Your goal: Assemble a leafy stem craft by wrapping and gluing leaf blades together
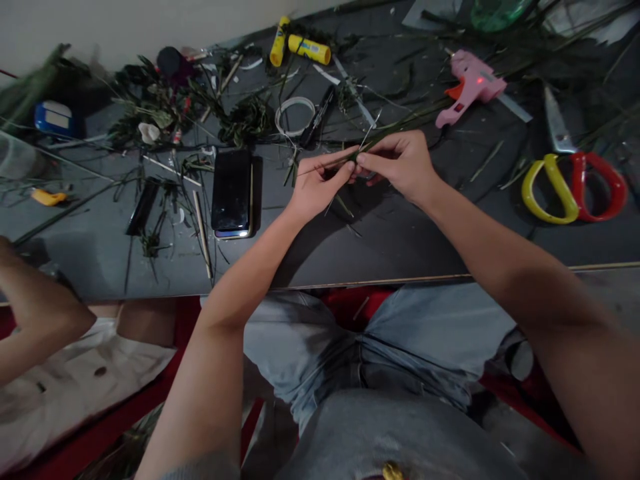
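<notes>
Above the dark table, my left hand [323,180] pinches thin green leaf strips [345,159] between thumb and fingers. My right hand [400,163] pinches the same strips just beside it, so the fingertips of both hands nearly meet. A thin pale wire or stem sticks up from between the fingers. Longer green blades [415,122] trail off to the upper right behind my right hand. Short leaf ends hang below the fingers. The exact spot where the strips cross is partly hidden by my fingers.
A phone [231,192] lies left of my hands. Beyond them are a roll of tape [295,117], yellow glue sticks [310,49] and a pink glue gun [473,87] with a lit red light. Red-and-yellow-handled scissors [575,183] lie right. Another person's arm [40,313] rests at far left.
</notes>
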Demonstrator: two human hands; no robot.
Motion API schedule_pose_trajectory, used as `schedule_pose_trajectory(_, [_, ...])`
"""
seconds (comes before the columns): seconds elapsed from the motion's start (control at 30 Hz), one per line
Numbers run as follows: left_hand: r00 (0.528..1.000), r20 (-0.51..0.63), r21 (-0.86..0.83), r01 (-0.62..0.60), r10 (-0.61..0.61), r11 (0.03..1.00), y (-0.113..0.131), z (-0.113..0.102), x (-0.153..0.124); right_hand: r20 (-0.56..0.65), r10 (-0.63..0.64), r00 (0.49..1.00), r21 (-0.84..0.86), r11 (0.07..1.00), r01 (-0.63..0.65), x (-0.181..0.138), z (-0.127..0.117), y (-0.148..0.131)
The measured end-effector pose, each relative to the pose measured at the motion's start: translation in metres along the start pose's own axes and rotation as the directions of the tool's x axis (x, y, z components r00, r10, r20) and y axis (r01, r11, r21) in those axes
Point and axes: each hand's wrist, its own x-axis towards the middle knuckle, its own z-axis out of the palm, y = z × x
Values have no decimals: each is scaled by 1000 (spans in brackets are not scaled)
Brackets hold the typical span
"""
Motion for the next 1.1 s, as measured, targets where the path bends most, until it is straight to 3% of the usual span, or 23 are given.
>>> schedule_pose_trajectory(0.23, [993,-76,5,87,-86,996,5,4,-1,-41,-3,999,-73,997,0,-1,5,-2])
schedule_pose_trajectory(0.57, [981,-156,-10,116,-116,993,20,13,-4,-137,-9,991,-205,979,-19,-4,8,3])
schedule_pose_trajectory(0.77, [957,-214,-126,172,-196,977,22,16,-1,-136,-33,990,-238,971,0,-5,11,-1])
schedule_pose_trajectory(0.87, [922,-244,-247,241,-301,939,22,18,2,-234,-137,962,-297,953,64,-7,8,-3])
schedule_pose_trajectory(0.97, [885,-232,-367,304,-403,879,24,17,4,-353,-414,839,-492,845,210,-9,-5,-7])
schedule_pose_trajectory(1.03, [867,-212,-401,343,-451,849,27,16,4,-264,-554,790,-635,716,290,-9,-16,-10])
schedule_pose_trajectory(1.1, [861,-186,-397,375,-474,837,29,16,2,-119,-523,844,-685,658,311,-7,-26,-13])
